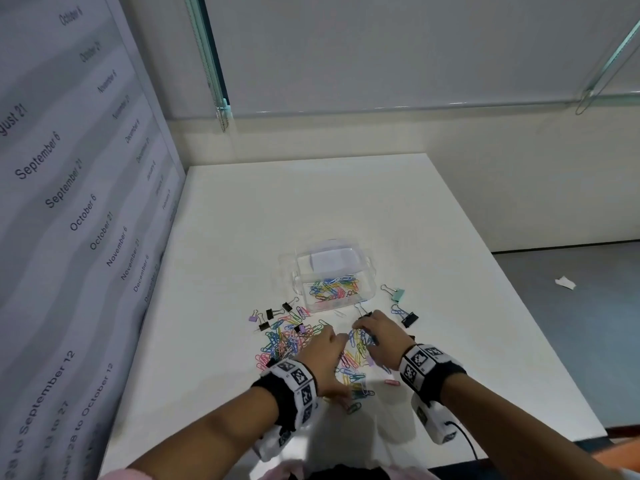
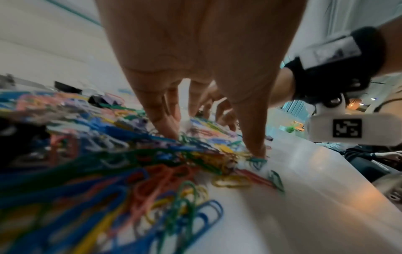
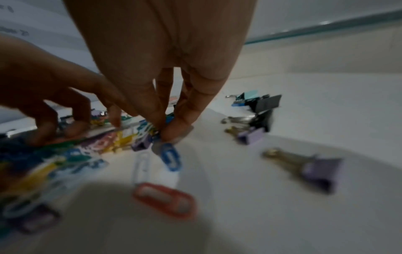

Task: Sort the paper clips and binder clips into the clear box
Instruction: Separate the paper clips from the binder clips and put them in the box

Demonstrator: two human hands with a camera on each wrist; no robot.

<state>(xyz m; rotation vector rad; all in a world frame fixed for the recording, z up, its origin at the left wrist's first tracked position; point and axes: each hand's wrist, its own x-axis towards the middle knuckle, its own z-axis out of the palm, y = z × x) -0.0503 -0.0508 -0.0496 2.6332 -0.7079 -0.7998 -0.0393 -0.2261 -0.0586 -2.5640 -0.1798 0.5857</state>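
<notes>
Colourful paper clips (image 1: 284, 341) lie heaped on the white table in front of the clear box (image 1: 367, 271), which holds several more. My left hand (image 1: 330, 339) reaches down onto the heap, fingertips (image 2: 169, 130) and thumb spread apart and touching the clips (image 2: 130, 171). My right hand (image 1: 367, 336) is just right of it and pinches a small bunch of paper clips (image 3: 172, 157) between thumb and fingers (image 3: 165, 134); a blue one dangles below. Black binder clips (image 1: 275, 313) and a purple one (image 1: 253, 319) lie left of the box.
A teal binder clip (image 1: 397, 294) and a black one (image 1: 410, 320) lie right of the box; purple binder clips (image 3: 319, 170) sit near my right hand. A printed panel (image 1: 69, 220) walls the left side. The table's right edge (image 1: 519, 306) drops to the floor.
</notes>
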